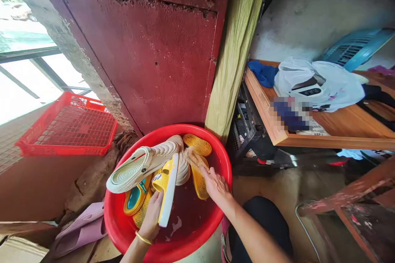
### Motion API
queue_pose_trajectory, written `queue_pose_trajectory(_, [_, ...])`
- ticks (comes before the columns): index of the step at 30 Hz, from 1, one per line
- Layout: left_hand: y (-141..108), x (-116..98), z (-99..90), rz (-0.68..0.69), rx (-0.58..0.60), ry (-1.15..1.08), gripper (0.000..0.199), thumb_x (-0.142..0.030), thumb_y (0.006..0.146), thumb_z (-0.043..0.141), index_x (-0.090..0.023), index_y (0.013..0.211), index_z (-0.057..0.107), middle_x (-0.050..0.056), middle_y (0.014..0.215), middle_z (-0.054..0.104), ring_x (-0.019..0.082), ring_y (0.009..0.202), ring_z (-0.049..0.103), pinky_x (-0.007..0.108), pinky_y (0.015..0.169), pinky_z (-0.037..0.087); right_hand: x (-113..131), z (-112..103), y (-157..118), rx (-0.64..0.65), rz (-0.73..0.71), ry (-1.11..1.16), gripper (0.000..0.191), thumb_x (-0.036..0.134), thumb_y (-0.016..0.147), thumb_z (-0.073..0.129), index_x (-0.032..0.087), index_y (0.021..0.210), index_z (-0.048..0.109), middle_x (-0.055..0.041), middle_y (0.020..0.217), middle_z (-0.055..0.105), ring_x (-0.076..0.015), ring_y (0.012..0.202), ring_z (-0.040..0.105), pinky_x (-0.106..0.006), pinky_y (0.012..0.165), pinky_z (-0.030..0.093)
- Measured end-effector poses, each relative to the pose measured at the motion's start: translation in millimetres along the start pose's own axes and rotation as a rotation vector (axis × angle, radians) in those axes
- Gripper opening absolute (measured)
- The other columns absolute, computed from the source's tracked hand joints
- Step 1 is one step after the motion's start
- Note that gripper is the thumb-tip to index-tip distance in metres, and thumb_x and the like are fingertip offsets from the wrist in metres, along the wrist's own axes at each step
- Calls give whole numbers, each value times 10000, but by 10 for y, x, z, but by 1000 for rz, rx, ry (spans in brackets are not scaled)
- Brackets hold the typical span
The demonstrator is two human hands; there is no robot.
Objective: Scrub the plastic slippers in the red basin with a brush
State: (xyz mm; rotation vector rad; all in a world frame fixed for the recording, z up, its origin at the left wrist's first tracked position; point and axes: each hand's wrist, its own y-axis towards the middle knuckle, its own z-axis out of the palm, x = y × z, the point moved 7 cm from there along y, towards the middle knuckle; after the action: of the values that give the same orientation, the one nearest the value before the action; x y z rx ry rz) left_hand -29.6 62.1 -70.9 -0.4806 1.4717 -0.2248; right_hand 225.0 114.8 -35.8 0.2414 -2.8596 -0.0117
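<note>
My left hand (152,213), with a gold bangle at the wrist, grips a yellow slipper with a white sole (169,191), tilted on edge over the red basin (227,164). My right hand (215,183) is closed on a tan brush (194,158), whose head is to the right of the slipper. Dark water fills the basin's lower part. A pale clog (128,172) lies across the pile at the left. Around it are a yellow and teal shoe (135,198) and yellow soles (197,144) near the back rim.
A red plastic crate (70,125) stands at the left, with purple slippers (82,230) below it. Behind the basin is a dark red door (138,57). A wooden table (345,131) bearing bags is at the right, above a wooden stool (339,201).
</note>
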Motion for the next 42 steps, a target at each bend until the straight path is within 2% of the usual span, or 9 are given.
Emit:
queue_pose_trajectory(7, [100, -174, -83, 329, -267, 712, 371, -430, 941, 484, -161, 1137, 648, 162, 1033, 773, 332, 964, 737, 415, 830, 542, -1, 62, -23, 131, 58, -152, 546, 76, 969, 458, 301, 1442, 611, -127, 1112, 741, -214, 888, 736, -317, 767, 570])
queue_pose_trajectory(13, [42, -39, 90, 358, -220, 1054, 470, -357, 1008, 384, -143, 1379, 578, 195, 1243, 744, 300, 1102, 736, 377, 870, 554, 386, 6, -161, 106, -233, -57, 607, 181, 1008, 452, 407, 1571, 430, -74, 1126, 728, -220, 838, 734, -302, 713, 566])
queue_pose_trajectory(16, [6, -60, 130, 435, -219, 1142, 485, -339, 997, 388, -120, 1386, 578, 209, 1303, 709, 309, 1147, 715, 394, 897, 560, 371, -25, -188, 109, -196, -90, 640, 120, 976, 480, 423, 1540, 481, -85, 1185, 725, -233, 883, 738, -318, 763, 576])
queue_pose_trajectory(19, [-16, -93, 144, 523, -237, 1172, 465, -337, 989, 408, -126, 1355, 601, 196, 1239, 727, 306, 1120, 713, 400, 927, 551, 280, -106, -141, 106, -108, -135, 631, 114, 984, 451, 344, 1572, 458, -133, 1191, 717, -236, 840, 734, -324, 742, 576])
queue_pose_trajectory(22, [-28, -129, 164, 630, -261, 1179, 441, -342, 980, 430, -129, 1318, 618, 182, 1170, 735, 304, 1080, 707, 392, 917, 542, 337, -134, -125, 120, -195, -98, 649, 135, 995, 452, 373, 1598, 400, -104, 1151, 720, -217, 826, 729, -283, 702, 552])
queue_pose_trajectory(27, [-86, -232, 174, 772, -336, 1180, 377, -322, 956, 471, -154, 1251, 635, 165, 1086, 734, 314, 997, 680, 414, 855, 516, 206, -167, -87, 67, -87, -137, 592, 110, 999, 409, 309, 1549, 498, -131, 1133, 708, -218, 813, 713, -300, 699, 533])
queue_pose_trajectory(33, [-207, -373, 174, 864, -313, 1129, 383, -295, 920, 514, -147, 1257, 619, 167, 1083, 722, 323, 1014, 654, 454, 916, 466, 200, -236, -52, -3, -182, -11, 538, 213, 1045, 384, 351, 1559, 467, -79, 1074, 696, -186, 752, 680, -267, 638, 532])
queue_pose_trajectory(37, [-222, -418, 80, 834, -299, 911, 398, -366, 927, 498, -167, 1261, 585, 150, 1106, 712, 305, 1027, 673, 430, 914, 506, 85, -274, -40, -19, -72, -23, 519, 215, 1055, 362, 290, 1552, 490, -100, 1062, 693, -202, 777, 687, -277, 649, 539])
queue_pose_trajectory(42, [-99, -350, 11, 613, -270, 697, 418, -442, 961, 423, -180, 1244, 585, 149, 1148, 738, 291, 1007, 720, 417, 895, 545, 354, -173, -154, -1, -261, 35, 545, 200, 1049, 384, 331, 1575, 449, -103, 1203, 677, -214, 922, 702, -271, 724, 558])
